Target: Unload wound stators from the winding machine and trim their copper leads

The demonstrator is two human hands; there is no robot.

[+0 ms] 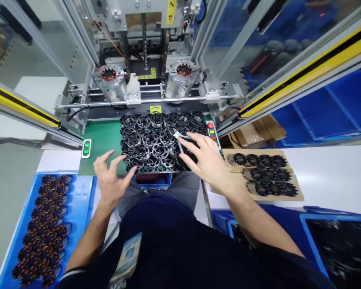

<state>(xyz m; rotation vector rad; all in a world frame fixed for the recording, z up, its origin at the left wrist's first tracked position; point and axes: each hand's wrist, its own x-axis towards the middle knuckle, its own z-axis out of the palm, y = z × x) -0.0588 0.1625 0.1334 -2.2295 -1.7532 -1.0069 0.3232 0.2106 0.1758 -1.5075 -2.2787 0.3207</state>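
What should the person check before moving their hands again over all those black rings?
1. Left hand free: ok, it is open with fingers spread at the near left edge of the black rings.
2. Right hand free: not ok, a small light blue tool lies under its fingers among the rings.
3. Rings sit flat on the green mat: cannot tell, they are packed tightly and some overlap.
4. Both machine holders loaded: ok, a copper-wound ring sits on the left holder and the right holder.
5. Red button reachable: ok, uncovered just past the right hand.
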